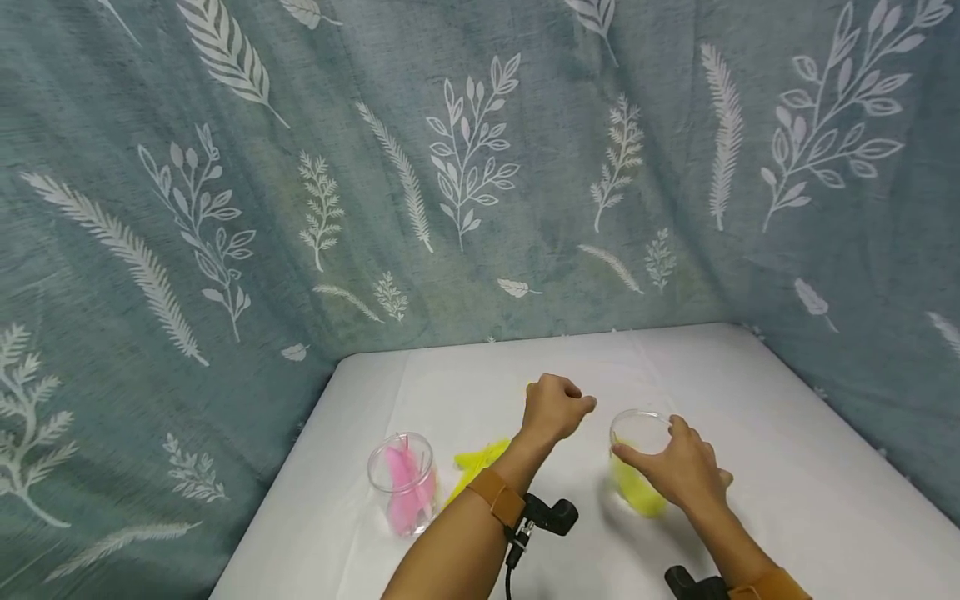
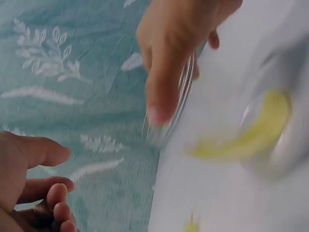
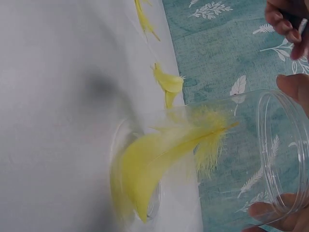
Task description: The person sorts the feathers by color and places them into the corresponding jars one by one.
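Observation:
A clear jar [image 1: 643, 430] stands on the white table, with a yellow feather [image 3: 149, 162] inside it, its shaft end pointing up toward the mouth. My right hand [image 1: 684, 468] grips this jar near its ribbed rim, thumb on one side and fingers on the other. Above the table, left of the jar, is my left hand [image 1: 557, 408]. Its fingers are loosely bent, and in the left wrist view the thumb stands apart from them with nothing held between. More yellow feathers [image 1: 480, 458] lie on the table, partly hidden behind my left forearm.
Another clear jar [image 1: 381, 492], holding pink feathers [image 1: 408, 492], stands left of my left forearm. The white table [image 1: 465, 392] meets a green-blue curtain [image 1: 555, 283] with white leaf prints at its back and sides.

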A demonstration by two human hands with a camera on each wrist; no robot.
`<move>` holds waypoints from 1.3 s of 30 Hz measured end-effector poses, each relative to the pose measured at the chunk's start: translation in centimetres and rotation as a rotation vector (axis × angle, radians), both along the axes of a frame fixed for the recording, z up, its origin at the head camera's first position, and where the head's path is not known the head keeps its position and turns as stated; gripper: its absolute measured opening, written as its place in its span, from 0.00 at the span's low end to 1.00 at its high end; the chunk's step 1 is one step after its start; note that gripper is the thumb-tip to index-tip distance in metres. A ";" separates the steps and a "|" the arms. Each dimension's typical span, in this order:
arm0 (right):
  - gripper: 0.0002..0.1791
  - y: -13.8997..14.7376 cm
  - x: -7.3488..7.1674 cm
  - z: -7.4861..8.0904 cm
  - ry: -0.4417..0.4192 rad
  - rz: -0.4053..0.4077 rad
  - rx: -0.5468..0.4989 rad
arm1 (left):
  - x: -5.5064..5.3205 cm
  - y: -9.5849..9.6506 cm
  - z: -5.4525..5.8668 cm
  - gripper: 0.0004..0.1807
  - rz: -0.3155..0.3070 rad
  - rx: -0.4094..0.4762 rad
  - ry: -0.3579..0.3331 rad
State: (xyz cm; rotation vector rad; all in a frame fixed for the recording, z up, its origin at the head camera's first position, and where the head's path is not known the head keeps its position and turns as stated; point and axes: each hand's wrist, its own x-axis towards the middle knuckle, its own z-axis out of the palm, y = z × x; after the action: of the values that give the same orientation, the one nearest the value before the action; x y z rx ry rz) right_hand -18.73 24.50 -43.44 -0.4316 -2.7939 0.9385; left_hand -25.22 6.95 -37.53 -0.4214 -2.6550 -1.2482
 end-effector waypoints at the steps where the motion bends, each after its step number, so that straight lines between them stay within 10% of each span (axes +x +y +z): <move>1: 0.71 0.0 0.0 0.0 -0.001 -0.003 -0.001 | -0.2 -0.5 0.0 0.08 0.013 0.006 0.003; 20: 0.71 0.2 -0.1 -0.3 -0.018 -0.011 -0.006 | -1.7 -7.3 -5.5 0.13 0.295 -0.034 -0.144; 39: 0.70 -0.1 -0.3 -0.1 -0.024 -0.010 -0.005 | -1.2 -10.3 -10.6 0.07 0.353 -0.195 -0.150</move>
State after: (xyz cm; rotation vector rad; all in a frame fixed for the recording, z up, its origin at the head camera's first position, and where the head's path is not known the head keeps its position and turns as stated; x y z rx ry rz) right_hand -19.01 24.42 -43.58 -0.4605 -2.8085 0.9441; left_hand -26.40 -3.38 -48.12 0.1212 -2.8229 -0.9528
